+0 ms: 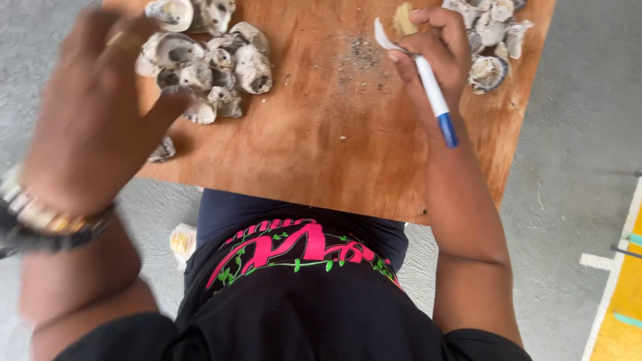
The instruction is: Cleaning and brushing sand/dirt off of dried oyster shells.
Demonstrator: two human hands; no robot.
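My right hand (pixel 438 53) grips a white-and-blue toothbrush (pixel 433 90) over the far middle of a brown wooden board (pixel 321 140), bristle end pointing up-left beside a small pale yellow piece (pixel 403 19). My left hand (pixel 93 113) is raised and blurred close to the camera, fingers reaching toward a pile of grey-white shells (pixel 207 63) at the board's far left. It wears a ring and a metal watch (pixel 40 220). Whether it holds a shell is hidden. A second heap of shells (pixel 491 40) lies at the far right.
One loose shell (pixel 162 150) lies at the board's left edge. Dark grit (pixel 361 53) is scattered mid-board. The board rests over my lap above a grey concrete floor (pixel 575 167). A crumpled white wrapper (pixel 182 242) lies on the floor. A yellow mat (pixel 625 301) is at the right.
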